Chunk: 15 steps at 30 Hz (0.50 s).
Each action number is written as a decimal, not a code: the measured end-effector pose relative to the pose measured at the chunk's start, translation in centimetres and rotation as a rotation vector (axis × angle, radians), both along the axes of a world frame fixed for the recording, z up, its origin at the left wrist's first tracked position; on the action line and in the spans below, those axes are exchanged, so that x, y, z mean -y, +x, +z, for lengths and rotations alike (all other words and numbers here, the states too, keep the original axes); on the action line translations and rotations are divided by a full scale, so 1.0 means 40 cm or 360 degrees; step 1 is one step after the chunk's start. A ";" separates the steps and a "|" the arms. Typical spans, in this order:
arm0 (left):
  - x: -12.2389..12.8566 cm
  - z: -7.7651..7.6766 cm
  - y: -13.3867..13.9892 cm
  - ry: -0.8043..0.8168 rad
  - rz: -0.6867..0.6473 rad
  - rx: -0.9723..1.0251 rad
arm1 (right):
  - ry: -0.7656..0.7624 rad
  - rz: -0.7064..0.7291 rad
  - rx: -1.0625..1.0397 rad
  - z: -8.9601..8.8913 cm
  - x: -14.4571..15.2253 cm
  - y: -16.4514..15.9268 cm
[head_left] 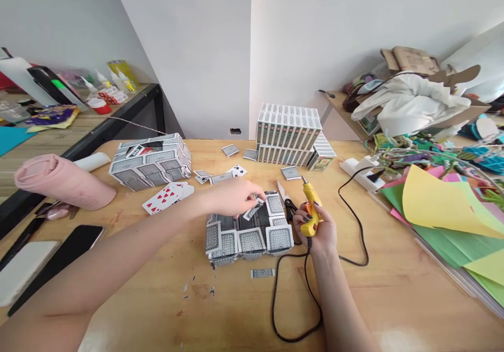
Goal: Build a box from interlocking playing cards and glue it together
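A low box covered in grey-backed playing cards (251,241) stands on the table in front of me. Over its far side, my left hand (244,194) pinches a small grey-patterned playing card (252,211), held tilted. Whether the card touches the box I cannot tell. My right hand (321,228) is wrapped round a yellow hot glue gun (311,205), its nozzle pointing up and away. Between the box and the glue gun lie scissors (290,208), partly hidden. A cut strip of card (262,273) lies just before the box.
A second card-covered box (151,160) stands back left, beside loose cards (167,197). Stacked card packs (287,131) rise at the back. The glue gun's black cord (274,310) loops to a power strip (360,173). Coloured paper (437,210) lies right; a phone (59,263) and pink roll (66,181) left.
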<state>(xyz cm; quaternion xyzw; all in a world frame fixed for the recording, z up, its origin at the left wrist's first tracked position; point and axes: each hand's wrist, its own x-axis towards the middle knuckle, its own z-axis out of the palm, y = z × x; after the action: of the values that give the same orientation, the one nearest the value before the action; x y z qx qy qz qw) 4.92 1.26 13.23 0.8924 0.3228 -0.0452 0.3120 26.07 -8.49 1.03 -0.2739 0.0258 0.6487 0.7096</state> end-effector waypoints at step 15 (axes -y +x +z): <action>-0.028 -0.012 -0.032 -0.0708 0.0255 0.0173 | -0.0041 -0.0035 0.0035 -0.001 -0.002 -0.003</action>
<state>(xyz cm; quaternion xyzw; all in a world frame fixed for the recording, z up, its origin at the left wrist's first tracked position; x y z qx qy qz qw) 3.66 2.39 12.77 0.7744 0.3574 -0.0422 0.5204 25.94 -8.41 1.00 -0.2897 0.0293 0.6373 0.7135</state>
